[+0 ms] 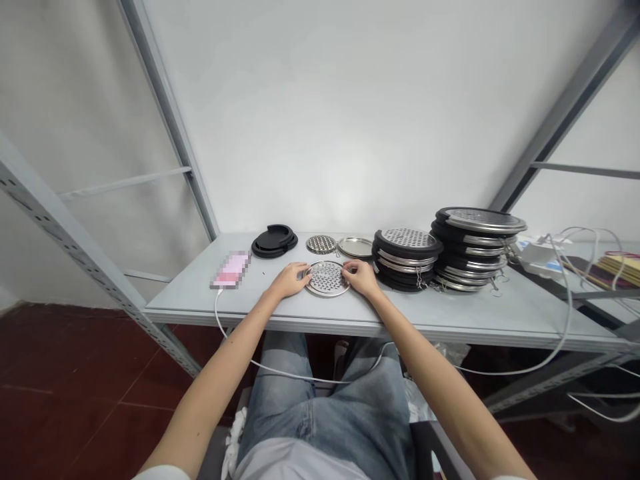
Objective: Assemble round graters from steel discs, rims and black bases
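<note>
A round metal disc with a perforated middle and a plain rim (327, 278) lies on the grey table in front of me. My left hand (291, 280) has its fingers closed at the left of the rim. On the opposite side, my right hand (362, 277) pinches the rim between thumb and fingers. Just behind are a smaller disc with round holes (321, 244) and a shallow shiny metal plate (355, 247). Several black rings (275, 241) lie stacked at the back left.
To the right stand a stack of black-rimmed metal discs (406, 257) and a taller stack (475, 247), with wire clips hanging off them. A phone with a blurred screen (231, 269) lies left, its white cable (300, 380) crossing my lap. Metal shelf posts (165, 113) flank the table (193, 293).
</note>
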Available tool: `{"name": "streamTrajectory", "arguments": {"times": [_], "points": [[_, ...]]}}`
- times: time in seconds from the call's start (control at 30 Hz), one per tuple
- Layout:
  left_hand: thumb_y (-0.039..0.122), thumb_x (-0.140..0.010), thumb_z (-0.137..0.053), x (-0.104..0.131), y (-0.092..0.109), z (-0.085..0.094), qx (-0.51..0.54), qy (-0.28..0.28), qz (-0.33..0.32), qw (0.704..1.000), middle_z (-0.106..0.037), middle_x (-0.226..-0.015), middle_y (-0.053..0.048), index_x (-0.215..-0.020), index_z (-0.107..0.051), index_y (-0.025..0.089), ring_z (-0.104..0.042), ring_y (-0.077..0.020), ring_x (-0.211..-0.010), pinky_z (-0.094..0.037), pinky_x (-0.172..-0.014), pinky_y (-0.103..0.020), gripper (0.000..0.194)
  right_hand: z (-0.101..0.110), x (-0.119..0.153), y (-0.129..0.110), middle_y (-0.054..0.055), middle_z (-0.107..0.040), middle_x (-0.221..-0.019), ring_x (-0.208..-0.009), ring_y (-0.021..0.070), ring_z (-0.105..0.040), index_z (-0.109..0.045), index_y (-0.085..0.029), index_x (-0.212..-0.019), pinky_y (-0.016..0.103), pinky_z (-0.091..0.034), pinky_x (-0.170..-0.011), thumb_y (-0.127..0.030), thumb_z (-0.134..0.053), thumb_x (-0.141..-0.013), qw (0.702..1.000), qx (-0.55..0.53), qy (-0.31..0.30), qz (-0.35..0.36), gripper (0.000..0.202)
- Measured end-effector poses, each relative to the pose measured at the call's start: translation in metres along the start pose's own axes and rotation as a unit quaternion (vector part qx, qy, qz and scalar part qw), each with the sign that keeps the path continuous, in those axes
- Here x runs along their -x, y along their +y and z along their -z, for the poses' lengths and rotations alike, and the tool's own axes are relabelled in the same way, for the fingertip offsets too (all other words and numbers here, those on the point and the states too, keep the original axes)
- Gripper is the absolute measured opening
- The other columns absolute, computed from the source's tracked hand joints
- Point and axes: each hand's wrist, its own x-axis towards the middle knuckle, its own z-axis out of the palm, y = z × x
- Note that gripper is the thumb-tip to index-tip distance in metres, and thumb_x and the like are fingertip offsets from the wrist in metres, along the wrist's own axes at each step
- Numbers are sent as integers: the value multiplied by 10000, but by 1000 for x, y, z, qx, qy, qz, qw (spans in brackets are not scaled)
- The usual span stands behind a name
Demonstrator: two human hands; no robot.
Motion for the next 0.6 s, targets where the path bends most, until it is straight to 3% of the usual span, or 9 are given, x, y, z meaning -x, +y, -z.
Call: {"name": "streamTrajectory", "arguments": {"times": [0.43,0.6], "points": [[340,-857,-591,-1,-4,-1,-14,-6,1,1000,-683,-1234,-78,-1093,-744,224,-604,-255,-1190,-445,-1071,-385,304,2,4,-6,70,-749,-907,-907,226,-691,-723,-179,-667,305,-496,-886,-174,-635,-697,999,34,-30,5,93],[377,-901,-533,0,4,3,-17,-16,-3,1000,-684,-1230,-84,-1137,-725,210,-605,-254,-1177,-442,-1068,-383,346,4,5,-8,68,-742,-945,-947,232,-677,-724,-188,-668,312,-487,-904,-182,-642,-688,999,26,-43,8,85]]}}
